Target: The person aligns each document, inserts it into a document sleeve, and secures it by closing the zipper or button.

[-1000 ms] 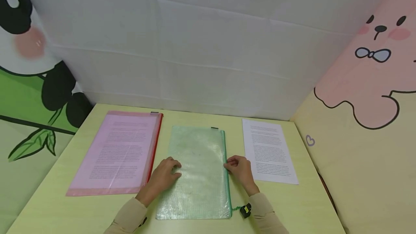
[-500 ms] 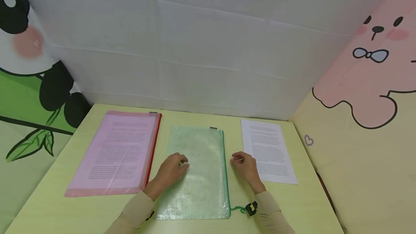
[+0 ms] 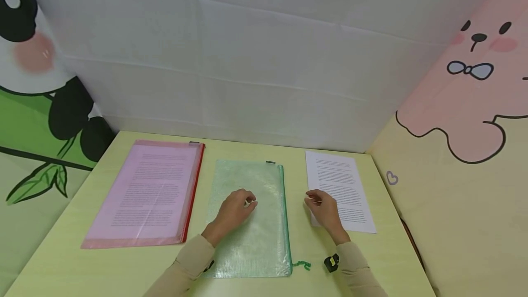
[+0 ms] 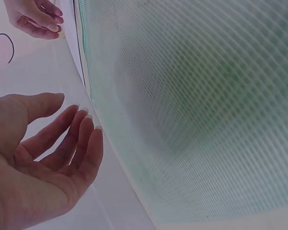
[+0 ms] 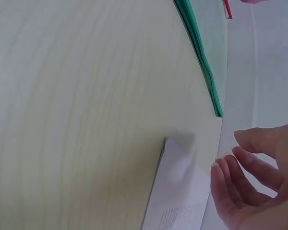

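A green translucent mesh zip folder [image 3: 251, 251] lies flat in the middle of the table, its zipper edge on the right. Over its centre hovers my left hand [image 3: 233, 211], fingers loosely curved and holding nothing; the left wrist view shows the gap between thumb and fingers. My right hand [image 3: 326, 209], likewise bare with bent, relaxed fingers, hangs above the left edge of a printed paper sheet [image 3: 348, 196]. In the right wrist view the sheet's corner [image 5: 177, 163] and the folder's green zipper [image 5: 201, 57] both show beyond the fingers.
A pink zip folder [image 3: 144, 196] with a printed page inside lies on the left. Green pull cord [image 3: 302, 265] trails from the green folder's lower right corner. A small black device [image 3: 331, 262] sits at my right cuff. A white wall sheet [image 3: 264, 81] stands behind the table.
My right hand has left the green folder's zipper edge and moved right to the paper sheet. The left hand has lifted and shifted right over the folder, which stays put.
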{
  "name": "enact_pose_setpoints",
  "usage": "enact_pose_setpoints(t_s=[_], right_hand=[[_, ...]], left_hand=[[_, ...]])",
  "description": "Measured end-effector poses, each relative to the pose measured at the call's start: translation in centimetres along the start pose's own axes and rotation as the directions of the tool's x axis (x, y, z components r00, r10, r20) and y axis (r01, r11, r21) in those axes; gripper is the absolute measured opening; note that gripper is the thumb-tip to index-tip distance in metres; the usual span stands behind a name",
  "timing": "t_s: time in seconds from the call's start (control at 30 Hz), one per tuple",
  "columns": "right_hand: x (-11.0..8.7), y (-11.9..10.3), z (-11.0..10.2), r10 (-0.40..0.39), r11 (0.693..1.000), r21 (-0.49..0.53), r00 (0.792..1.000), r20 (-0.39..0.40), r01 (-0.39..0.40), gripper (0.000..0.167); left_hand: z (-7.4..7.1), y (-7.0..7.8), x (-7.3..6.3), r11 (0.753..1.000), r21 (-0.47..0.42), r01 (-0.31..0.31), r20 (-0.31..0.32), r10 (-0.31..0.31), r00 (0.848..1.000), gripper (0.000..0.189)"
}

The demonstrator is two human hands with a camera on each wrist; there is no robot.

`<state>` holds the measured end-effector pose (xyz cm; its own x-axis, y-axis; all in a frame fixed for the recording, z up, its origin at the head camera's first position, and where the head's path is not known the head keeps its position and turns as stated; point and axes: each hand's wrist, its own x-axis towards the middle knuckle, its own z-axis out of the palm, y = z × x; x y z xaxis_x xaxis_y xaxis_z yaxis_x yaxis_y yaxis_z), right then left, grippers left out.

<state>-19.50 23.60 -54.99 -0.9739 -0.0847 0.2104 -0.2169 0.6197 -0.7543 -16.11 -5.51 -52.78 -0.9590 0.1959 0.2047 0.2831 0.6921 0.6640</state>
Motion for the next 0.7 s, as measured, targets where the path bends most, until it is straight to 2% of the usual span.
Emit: enact_pose_setpoints(t_s=[0.23,0.7], right_hand=[[0.2,1.1,-1.0,-0.042,0.999,-0.037,0.998,-0.051,0.04,0.017],[0.3,3.4,-3.9,-0.023,0.997,-0.076,0.993,-0.112,0.015,0.019]], left_hand=[[1.0,0.8,0.9,1.0,-0.009,0.001,0.001,-0.001,1.0,0.007],[3.3,3.7,2.7,0.997,-0.067,-0.032,-0.015,0.032,0.999,0.007]])
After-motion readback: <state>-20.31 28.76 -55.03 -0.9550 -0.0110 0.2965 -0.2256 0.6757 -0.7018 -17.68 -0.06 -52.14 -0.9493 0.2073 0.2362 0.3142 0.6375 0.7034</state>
